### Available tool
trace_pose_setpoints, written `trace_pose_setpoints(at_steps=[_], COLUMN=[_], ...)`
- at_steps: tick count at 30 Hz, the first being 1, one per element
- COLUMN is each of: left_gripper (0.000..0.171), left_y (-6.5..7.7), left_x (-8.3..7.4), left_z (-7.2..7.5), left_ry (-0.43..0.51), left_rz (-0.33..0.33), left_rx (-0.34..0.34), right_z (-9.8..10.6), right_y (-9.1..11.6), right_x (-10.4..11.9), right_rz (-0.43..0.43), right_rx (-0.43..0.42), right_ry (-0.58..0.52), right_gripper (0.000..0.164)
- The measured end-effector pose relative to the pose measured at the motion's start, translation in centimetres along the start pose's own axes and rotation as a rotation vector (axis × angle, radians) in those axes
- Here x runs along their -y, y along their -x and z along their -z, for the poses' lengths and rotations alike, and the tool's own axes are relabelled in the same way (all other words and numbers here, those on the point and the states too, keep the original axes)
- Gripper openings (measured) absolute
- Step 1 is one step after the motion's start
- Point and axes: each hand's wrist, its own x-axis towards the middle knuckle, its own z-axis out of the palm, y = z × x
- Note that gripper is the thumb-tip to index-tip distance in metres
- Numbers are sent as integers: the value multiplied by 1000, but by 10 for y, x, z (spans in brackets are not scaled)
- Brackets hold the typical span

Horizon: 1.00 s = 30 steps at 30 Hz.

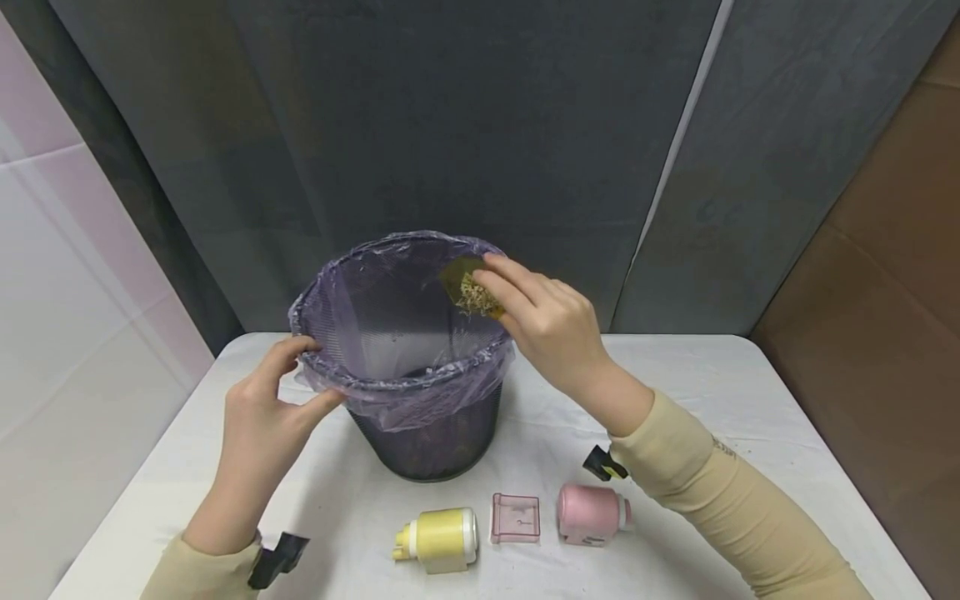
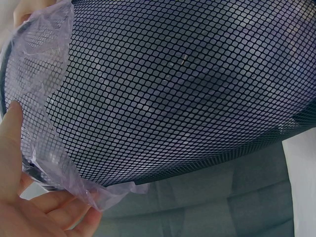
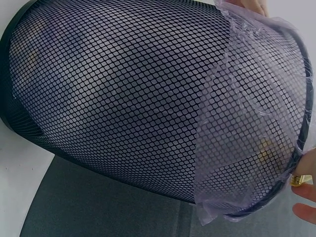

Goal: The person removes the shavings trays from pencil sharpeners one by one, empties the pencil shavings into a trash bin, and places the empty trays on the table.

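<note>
A black mesh waste bin [image 1: 442, 450] with a purple plastic liner [image 1: 408, 408] folded over its rim stands tilted on the table. My left hand [image 1: 262, 408] grips the rim and liner at the left, thumb outside and fingers over the edge. My right hand [image 1: 551, 329] pinches a see-through yellow container [image 1: 453, 273] over the right side of the bin's opening. Pale curly shavings [image 1: 475, 296] show at the container. In the right wrist view, the container [image 3: 300, 180] is mostly hidden by the rim and fingers.
Near the front lie a yellow-and-white cylindrical device [image 1: 442, 535], a see-through pink box [image 1: 515, 518] and a pink cylindrical device [image 1: 590, 512], on a white-covered table [image 1: 360, 533]. Dark grey panels [image 1: 465, 125] rise behind the bin.
</note>
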Motion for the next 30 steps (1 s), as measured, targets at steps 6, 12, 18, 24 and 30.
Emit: trace_pose_setpoints(at_steps=[6, 12, 18, 24, 30], left_gripper=[55, 55, 55, 54, 55], left_y=[0, 1, 1, 1, 1], left_x=[0, 0, 0, 0, 0], left_z=[-1, -1, -2, -2, -3], left_ry=[-1, 0, 7, 6, 6], left_rz=[-4, 1, 1, 1, 2], left_rx=[-5, -2, -9, -8, -2], right_z=[-1, -2, -2, -3, -4], right_y=[-2, -2, -1, 0, -1], right_x=[2, 4, 4, 3, 3], right_rz=[37, 59, 86, 108, 136], right_rx=[-51, -76, -81, -82, -100], right_ry=[-15, 0, 18, 19, 18], right_gripper=[27, 25, 30, 31, 31])
